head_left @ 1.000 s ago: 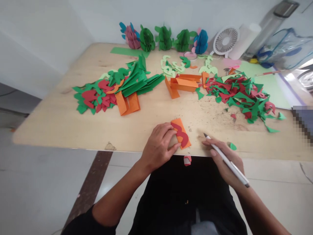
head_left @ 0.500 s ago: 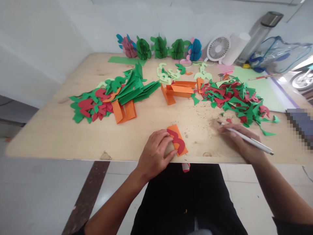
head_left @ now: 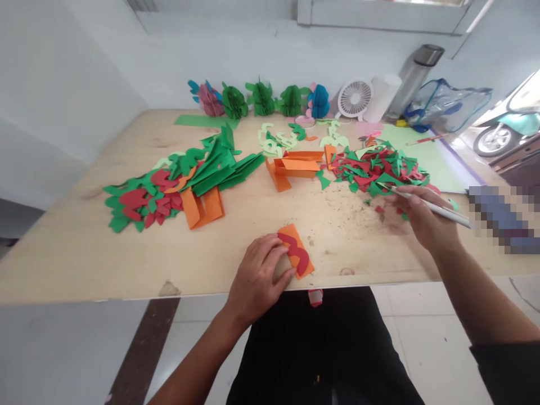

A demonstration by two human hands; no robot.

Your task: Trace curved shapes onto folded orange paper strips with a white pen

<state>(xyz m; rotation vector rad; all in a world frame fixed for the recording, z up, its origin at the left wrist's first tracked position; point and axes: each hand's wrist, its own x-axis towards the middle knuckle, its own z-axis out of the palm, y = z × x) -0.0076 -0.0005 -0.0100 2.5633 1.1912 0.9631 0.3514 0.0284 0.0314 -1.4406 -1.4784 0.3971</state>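
Near the table's front edge, my left hand [head_left: 261,270] is closed at the left side of a folded orange paper [head_left: 307,266], its fingertips pressing on it. A curvy red cutout [head_left: 302,260] lies on top of that paper. My right hand [head_left: 426,219] grips a white pen [head_left: 449,214], its tip beside the front of a heap of red and green scraps [head_left: 379,169]. Left of centre are stacked green strips [head_left: 230,169], with red cut pieces [head_left: 135,199] and a folded orange piece [head_left: 192,209] near them. More folded orange strips [head_left: 299,164] sit mid-table.
Along the wall stand green paper figures [head_left: 260,98], a pink one [head_left: 210,100] and a blue one [head_left: 319,101]. A white fan [head_left: 355,98], a white roll [head_left: 382,98], a bottle [head_left: 411,81] and a clear bag [head_left: 451,104] are at the back right.
My right hand has moved forward with the pen to the front of the scrap heap. My left hand stays at the orange paper. The camera view has shifted.
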